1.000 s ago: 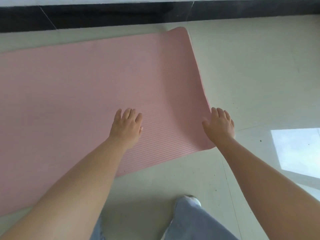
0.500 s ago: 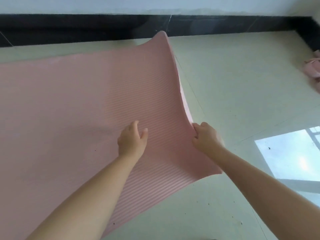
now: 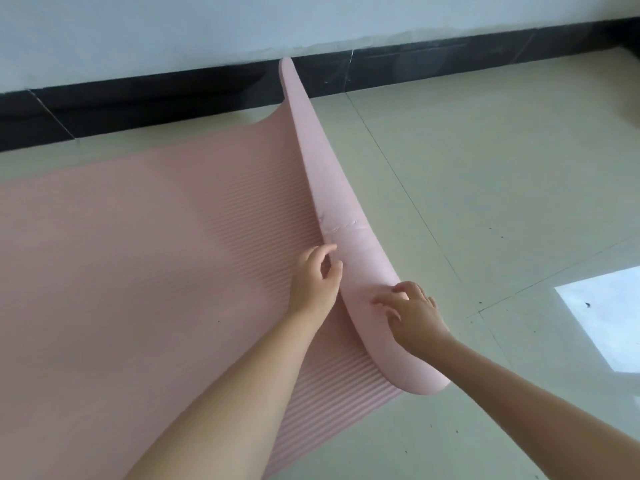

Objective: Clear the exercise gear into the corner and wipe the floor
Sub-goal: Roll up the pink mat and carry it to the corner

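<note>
A pink ribbed exercise mat (image 3: pixel 131 258) lies on the pale tiled floor and runs off the left edge of the view. Its right end (image 3: pixel 332 188) is lifted and curls over toward the left, with the smooth underside showing. My left hand (image 3: pixel 317 278) is at the inner side of the raised fold, thumb and fingers pinching the mat's edge. My right hand (image 3: pixel 410 311) rests on the smooth outer side of the fold, fingers spread and bent against it.
A black skirting board (image 3: pixel 415 64) runs along the white wall behind the mat. Pale floor tiles (image 3: pixel 485 188) with dark specks lie to the right. A bright patch of light (image 3: pixel 609 313) falls on the floor at the right edge.
The mat's right end has risen further from the floor and folded over toward the left. Both hands moved with it: the left from flat on the mat to the fold, the right onto its underside.
</note>
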### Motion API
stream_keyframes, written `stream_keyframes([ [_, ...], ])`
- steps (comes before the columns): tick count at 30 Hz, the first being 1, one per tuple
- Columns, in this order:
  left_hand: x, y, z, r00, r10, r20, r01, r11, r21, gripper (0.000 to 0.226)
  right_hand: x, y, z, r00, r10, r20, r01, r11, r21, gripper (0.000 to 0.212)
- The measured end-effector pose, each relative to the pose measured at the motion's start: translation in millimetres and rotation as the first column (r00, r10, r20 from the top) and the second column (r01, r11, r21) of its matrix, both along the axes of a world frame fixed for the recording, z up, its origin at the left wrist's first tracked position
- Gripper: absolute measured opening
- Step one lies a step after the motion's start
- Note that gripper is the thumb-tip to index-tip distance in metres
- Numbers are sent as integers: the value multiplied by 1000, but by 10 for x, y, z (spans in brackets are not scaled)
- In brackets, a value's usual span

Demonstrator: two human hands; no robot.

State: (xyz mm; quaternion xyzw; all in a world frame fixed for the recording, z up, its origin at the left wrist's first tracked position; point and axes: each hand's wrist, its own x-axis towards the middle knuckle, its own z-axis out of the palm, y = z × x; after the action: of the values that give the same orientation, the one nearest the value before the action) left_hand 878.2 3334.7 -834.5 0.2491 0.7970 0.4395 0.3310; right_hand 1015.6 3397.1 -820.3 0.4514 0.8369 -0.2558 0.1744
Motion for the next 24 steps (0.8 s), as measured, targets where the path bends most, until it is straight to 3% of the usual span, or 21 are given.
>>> stream_keyframes([
  [3, 36, 88, 27, 998, 3, -56, -3, 1000, 1, 36, -35, 88, -40, 968, -184, -171, 163, 978, -127, 34],
  [8, 0, 153, -43, 1000, -3, 0, 2, 985, -171, 56, -63, 271, -60, 839, -460, -292, 381, 879, -287, 20],
  [11, -22, 139, -154, 996, 45, 73, -28, 973, -227, 47, -102, 373, -93, 770, -622, -144, 501, 729, -466, 72],
  [13, -33, 115, -209, 985, 89, 148, -50, 967, -249, 45, -156, 402, -83, 799, -596, -77, 467, 696, -545, 77],
  [16, -91, 119, -243, 981, 124, 152, -73, 951, -302, 55, -183, 427, -64, 865, -489, -115, 370, 774, -514, 32],
  [18, -138, 119, -220, 948, 158, 275, -84, 961, -264, 62, -151, 423, -69, 888, -425, -176, 297, 821, -488, 19],
  [20, -180, 128, -194, 881, 185, 435, -99, 972, -213, 55, -134, 378, -59, 893, -399, -211, 246, 822, -514, 18],
  [24, -202, 44, -220, 773, 241, 586, -188, 970, -151, 32, -122, 278, -54, 825, -493, -275, 223, 731, -645, 22],
])
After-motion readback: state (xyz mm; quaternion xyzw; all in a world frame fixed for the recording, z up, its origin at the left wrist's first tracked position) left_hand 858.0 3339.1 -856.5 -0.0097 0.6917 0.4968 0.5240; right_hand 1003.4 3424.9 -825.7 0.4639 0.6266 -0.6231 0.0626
